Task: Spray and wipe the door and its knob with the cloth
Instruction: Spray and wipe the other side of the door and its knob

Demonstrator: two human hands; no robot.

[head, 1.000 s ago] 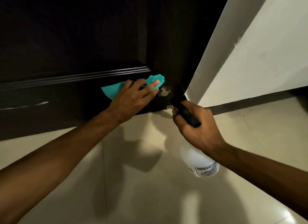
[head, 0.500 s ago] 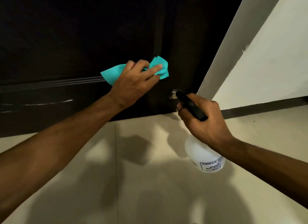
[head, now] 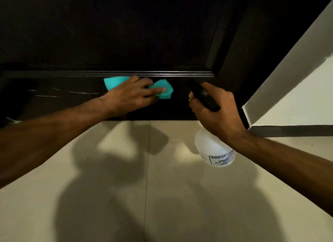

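Observation:
A dark brown door fills the upper part of the view, with a moulded ridge across it. My left hand presses a teal cloth flat against the door's lower panel, just below the ridge. My right hand grips the black head of a white spray bottle, whose body hangs below my wrist. The bottle's nozzle points at the door near the cloth. The knob is hidden behind my right hand and the sprayer head.
Beige floor tiles lie under my arms, with my shadows on them. A white wall with a dark skirting strip stands right of the door frame. Pale streaks mark the lower panel at left.
My left hand moved the cloth from above the ridge down onto the lower panel. My right hand with the bottle now covers the knob, which showed a second ago.

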